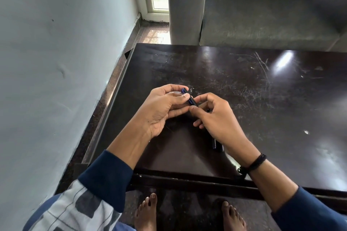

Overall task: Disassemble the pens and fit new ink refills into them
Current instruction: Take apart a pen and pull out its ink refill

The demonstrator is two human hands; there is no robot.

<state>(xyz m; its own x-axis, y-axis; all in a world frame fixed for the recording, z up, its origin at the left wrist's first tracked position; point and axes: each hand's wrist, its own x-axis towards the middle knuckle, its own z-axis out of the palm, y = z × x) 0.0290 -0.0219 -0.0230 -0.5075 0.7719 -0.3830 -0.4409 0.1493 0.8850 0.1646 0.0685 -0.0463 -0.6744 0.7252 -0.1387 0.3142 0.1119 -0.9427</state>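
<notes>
Head view: pen (191,99) held above the table (262,84).
Left hand (161,110): grips the pen, steadying it.
Right hand (219,118): pinches its end, probably to unscrew it.

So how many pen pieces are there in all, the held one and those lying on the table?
black pen with a blue end, pinched by the left hand and right hand: 1
black tube-shaped pen parts lying on the dark glossy table: 2
Total: 3
The hands may hide more.
</notes>
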